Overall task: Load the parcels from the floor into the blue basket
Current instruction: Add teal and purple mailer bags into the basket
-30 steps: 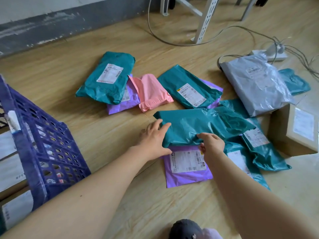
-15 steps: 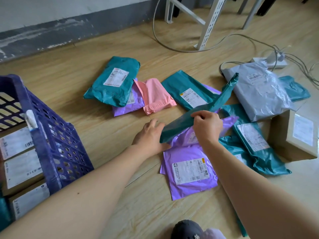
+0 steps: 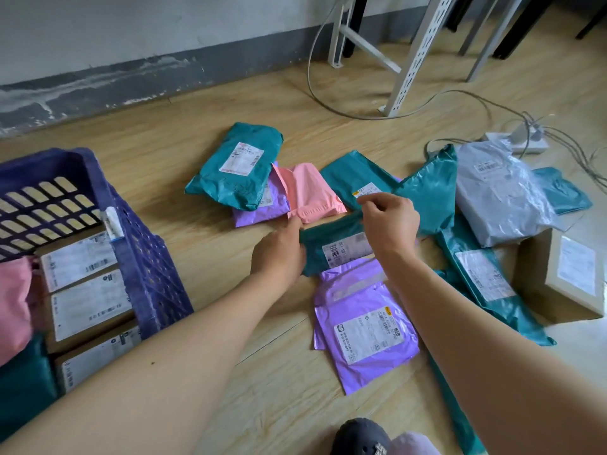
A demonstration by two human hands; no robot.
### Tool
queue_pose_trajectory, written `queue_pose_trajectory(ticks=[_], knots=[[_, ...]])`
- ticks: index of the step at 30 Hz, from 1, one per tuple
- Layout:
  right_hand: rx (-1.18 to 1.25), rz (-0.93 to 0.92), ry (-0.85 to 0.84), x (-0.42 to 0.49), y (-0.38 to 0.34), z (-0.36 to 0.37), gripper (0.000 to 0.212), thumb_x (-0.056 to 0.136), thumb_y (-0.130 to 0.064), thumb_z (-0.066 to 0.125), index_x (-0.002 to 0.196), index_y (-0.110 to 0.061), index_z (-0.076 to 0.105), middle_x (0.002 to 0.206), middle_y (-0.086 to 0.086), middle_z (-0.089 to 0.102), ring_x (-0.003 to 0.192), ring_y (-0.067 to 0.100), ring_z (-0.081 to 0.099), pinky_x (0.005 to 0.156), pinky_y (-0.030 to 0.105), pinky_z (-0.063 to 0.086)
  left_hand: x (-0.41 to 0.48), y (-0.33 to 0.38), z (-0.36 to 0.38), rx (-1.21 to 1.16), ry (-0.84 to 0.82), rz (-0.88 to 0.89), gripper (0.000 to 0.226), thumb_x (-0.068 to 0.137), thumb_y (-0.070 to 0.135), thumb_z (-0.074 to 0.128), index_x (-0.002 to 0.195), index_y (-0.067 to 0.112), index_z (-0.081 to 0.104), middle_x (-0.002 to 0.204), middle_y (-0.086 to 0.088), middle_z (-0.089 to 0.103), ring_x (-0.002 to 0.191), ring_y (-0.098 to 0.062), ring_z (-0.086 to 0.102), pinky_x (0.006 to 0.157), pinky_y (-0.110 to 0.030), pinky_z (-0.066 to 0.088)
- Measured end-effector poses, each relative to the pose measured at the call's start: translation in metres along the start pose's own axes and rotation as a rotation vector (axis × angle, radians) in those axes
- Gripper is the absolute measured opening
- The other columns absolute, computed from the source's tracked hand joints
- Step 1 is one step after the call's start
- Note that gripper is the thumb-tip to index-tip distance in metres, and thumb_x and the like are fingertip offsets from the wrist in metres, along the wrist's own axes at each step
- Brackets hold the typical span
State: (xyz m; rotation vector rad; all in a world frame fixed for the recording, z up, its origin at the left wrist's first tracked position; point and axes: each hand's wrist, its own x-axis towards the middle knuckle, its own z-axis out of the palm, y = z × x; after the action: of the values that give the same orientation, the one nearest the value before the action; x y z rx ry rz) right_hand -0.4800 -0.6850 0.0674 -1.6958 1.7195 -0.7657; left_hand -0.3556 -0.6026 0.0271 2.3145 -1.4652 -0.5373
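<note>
We look down on a pale wooden plank floor (image 3: pixel 203 142) strewn with parcels. At the left stands the blue perforated plastic basket (image 3: pixel 147 267). It already holds labelled brown cardboard boxes (image 3: pixel 88 300), with a pink bag (image 3: pixel 13 300) and a teal bag (image 3: pixel 26 376) at its near left end. Far right lies a crinkled grey plastic mailer (image 3: pixel 499 198), and nearer, at the right edge, a brown cardboard carton (image 3: pixel 538 284) with a white label. A long teal mailer (image 3: pixel 476 274) stretches along the floor between that carton and our right arm.

The parcel we are handling is a teal plastic mailer bag (image 3: pixel 430 195) in the middle of the floor. Its right part is lifted and tilted up. Its left end, white label showing, sits low over a purple plastic mailer (image 3: pixel 361 316) that lies flat just nearer to us.

Farther off lie a plump teal parcel (image 3: pixel 239 169), a second purple mailer (image 3: pixel 253 211) partly beneath it, a pink plastic mailer (image 3: pixel 312 192) touching that, and a flat teal mailer (image 3: pixel 348 177) behind our right hand. Our left hand (image 3: pixel 279 254) has its grip closed on the bag's left end. Our right hand (image 3: pixel 391 224) pinches the bag's upper fold, fingers curled tight. A white power strip (image 3: pixel 519 142) lies far right among grey cables (image 3: pixel 476 100).
</note>
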Motion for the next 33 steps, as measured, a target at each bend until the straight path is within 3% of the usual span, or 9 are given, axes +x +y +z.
queue_pose_trajectory(ticks=[2, 4, 7, 10, 15, 22, 30, 33], knots=[[-0.029, 0.0, -0.016, 0.002, 0.0, 0.001, 0.029, 0.085, -0.019, 0.049, 0.102, -0.023, 0.072, 0.092, 0.002, 0.071, 0.092, 0.022, 0.063, 0.073, 0.025, 0.041, -0.001, 0.0, -0.008, -0.021, 0.057, 0.013, 0.021, 0.093, 0.012, 0.044, 0.113, 0.012, 0.048, 0.11, -0.014, 0.064, 0.1, -0.037, 0.058, 0.074, -0.04, 0.043], [-0.026, 0.002, -0.045, 0.001, -0.001, 0.002, 0.03, 0.085, -0.025, 0.05, 0.109, -0.024, 0.068, 0.087, 0.003, 0.071, 0.091, 0.026, 0.065, 0.08, 0.029, 0.048, -0.004, -0.001, -0.016, -0.003, 0.087, 0.037, 0.021, 0.095, 0.012, 0.042, 0.115, 0.01, 0.047, 0.113, -0.013, 0.062, 0.103, -0.036, 0.057, 0.075, -0.041, 0.041], [-0.032, -0.025, -0.137, -0.004, -0.007, 0.001, 0.029, 0.085, -0.033, 0.052, 0.109, -0.025, 0.066, 0.073, 0.005, 0.07, 0.074, 0.023, 0.068, 0.082, 0.042, 0.054, -0.009, -0.006, -0.029, 0.007, 0.15, 0.057, 0.023, 0.097, 0.01, 0.041, 0.119, 0.01, 0.046, 0.118, -0.011, 0.058, 0.106, -0.034, 0.055, 0.079, -0.04, 0.04], [-0.152, -0.071, -0.313, -0.013, -0.019, -0.003, 0.028, 0.089, -0.034, 0.052, 0.112, -0.023, 0.063, 0.058, -0.001, 0.065, 0.049, 0.011, 0.06, 0.077, 0.042, 0.056, -0.016, -0.011, -0.046, -0.041, 0.212, 0.043, 0.023, 0.096, 0.007, 0.04, 0.117, 0.012, 0.047, 0.12, -0.009, 0.057, 0.106, -0.034, 0.055, 0.079, -0.04, 0.041], [-0.441, -0.187, -0.442, -0.036, -0.052, -0.014, 0.057, 0.083, -0.02, 0.051, 0.138, -0.027, 0.039, 0.097, 0.011, 0.07, 0.088, 0.03, 0.067, 0.082, 0.038, 0.054, -0.037, -0.01, -0.081, -0.028, 0.313, 0.014, 0.019, 0.097, 0.009, 0.039, 0.114, 0.012, 0.048, 0.117, -0.009, 0.057, 0.1, -0.035, 0.057, 0.073, -0.041, 0.041], [-0.495, -0.228, -0.418, -0.078, -0.103, -0.021, 0.064, 0.083, -0.013, 0.048, 0.143, -0.023, 0.027, 0.118, 0.012, 0.061, 0.108, 0.03, 0.058, 0.078, 0.032, 0.042, -0.064, -0.014, -0.138, -0.182, 0.45, -0.078, 0.023, 0.096, 0.01, 0.039, 0.115, 0.014, 0.052, 0.119, -0.007, 0.057, 0.103, -0.033, 0.055, 0.083, -0.043, 0.045], [-0.388, -0.409, -0.248, -0.133, -0.165, -0.017, 0.056, 0.083, -0.008, 0.047, 0.136, -0.021, 0.034, 0.118, 0.01, 0.06, 0.108, 0.031, 0.057, 0.073, 0.032, 0.037, -0.097, -0.036, -0.215, -0.386, 0.585, -0.223, 0.016, 0.101, 0.02, 0.034, 0.098, 0.021, 0.05, 0.091, 0.002, 0.055, 0.067, -0.015, 0.05, 0.053, -0.027, 0.035], [-0.37, -0.488, -0.26, -0.151, -0.178, -0.01, 0.062, 0.081, -0.005, 0.047, 0.139, -0.022, 0.032, 0.119, 0.01, 0.06, 0.108, 0.031, 0.057, 0.072, 0.032, 0.037, -0.109, -0.058, -0.234, -0.494, 0.665, -0.289, 0.018, 0.101, 0.021, 0.035, 0.098, 0.019, 0.052, 0.09, 0.001, 0.055, 0.061, -0.01, 0.046, 0.051, -0.026, 0.034]])
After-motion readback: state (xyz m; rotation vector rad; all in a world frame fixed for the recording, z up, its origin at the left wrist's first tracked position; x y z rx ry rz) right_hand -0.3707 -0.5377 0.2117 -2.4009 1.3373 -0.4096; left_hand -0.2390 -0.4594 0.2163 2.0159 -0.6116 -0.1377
